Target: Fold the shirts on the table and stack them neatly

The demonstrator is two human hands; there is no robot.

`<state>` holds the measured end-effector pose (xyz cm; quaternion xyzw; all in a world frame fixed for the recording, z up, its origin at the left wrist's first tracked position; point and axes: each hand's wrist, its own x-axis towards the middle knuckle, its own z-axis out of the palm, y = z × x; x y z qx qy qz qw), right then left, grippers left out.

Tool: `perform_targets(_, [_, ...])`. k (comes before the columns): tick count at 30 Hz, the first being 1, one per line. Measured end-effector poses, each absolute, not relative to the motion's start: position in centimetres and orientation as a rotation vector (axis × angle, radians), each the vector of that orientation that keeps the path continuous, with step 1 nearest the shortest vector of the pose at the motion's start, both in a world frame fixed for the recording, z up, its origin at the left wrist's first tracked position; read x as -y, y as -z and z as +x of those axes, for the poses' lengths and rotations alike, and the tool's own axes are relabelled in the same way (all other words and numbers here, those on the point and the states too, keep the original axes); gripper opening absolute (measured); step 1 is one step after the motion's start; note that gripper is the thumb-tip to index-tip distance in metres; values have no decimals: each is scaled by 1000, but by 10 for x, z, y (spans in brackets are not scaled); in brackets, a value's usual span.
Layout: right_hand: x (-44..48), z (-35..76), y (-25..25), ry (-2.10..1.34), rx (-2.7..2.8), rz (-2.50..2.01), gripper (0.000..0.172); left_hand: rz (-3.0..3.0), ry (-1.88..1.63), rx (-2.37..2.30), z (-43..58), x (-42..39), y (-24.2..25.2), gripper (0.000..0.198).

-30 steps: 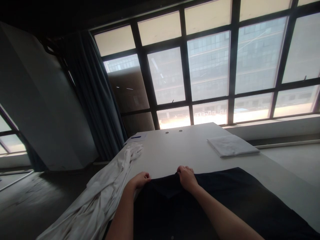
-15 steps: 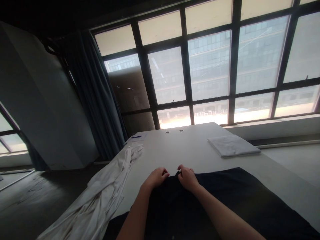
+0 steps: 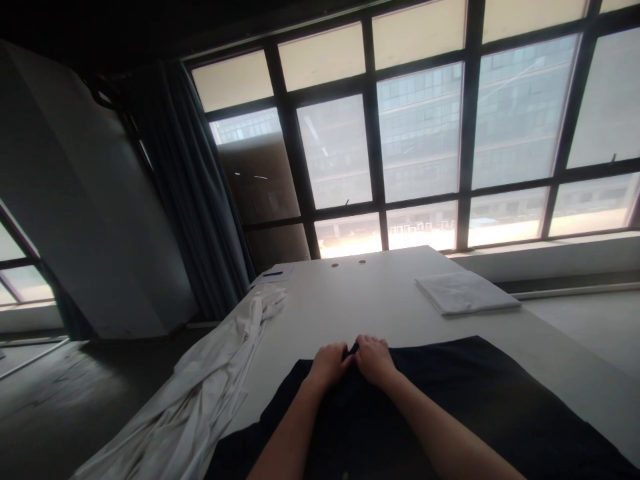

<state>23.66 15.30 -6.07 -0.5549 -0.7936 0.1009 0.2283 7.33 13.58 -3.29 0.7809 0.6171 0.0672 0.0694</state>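
Observation:
A dark garment [image 3: 450,387], near black, lies spread over the near part of the white table [image 3: 320,300]. My left hand [image 3: 329,363] is closed on its far edge, fingers curled over the cloth. Right beside it, my right hand [image 3: 374,360] pinches the same edge. A small dark fold of the cloth stands up between the two hands. What kind of garment it is cannot be made out, and my forearms cover part of it.
Crumpled white cloth [image 3: 215,373] drapes along the table's left side. A folded white cloth [image 3: 465,292] lies at the right. A blue pen [image 3: 273,273] rests on paper at the far left corner. Beyond the table are windows [image 3: 420,133] and a dark curtain [image 3: 200,193].
My left hand has moved right, up against my right hand, and now grips the garment's edge. My right hand's fingers have closed down over the cloth.

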Motion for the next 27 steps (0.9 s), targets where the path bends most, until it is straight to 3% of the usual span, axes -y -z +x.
perform_targets(5, [-148, 244, 59, -173, 2232, -1544, 29, 2357, -154, -1886, 73, -135, 30, 37])
perform_targets(11, [-157, 288, 56, -124, 2270, -1559, 46, 2377, -148, -1887, 74, -135, 29, 45])
perform_targets(27, [-176, 506, 67, -113, 2168, -1777, 49, 2344, -155, -1895, 72, -136, 32, 48])
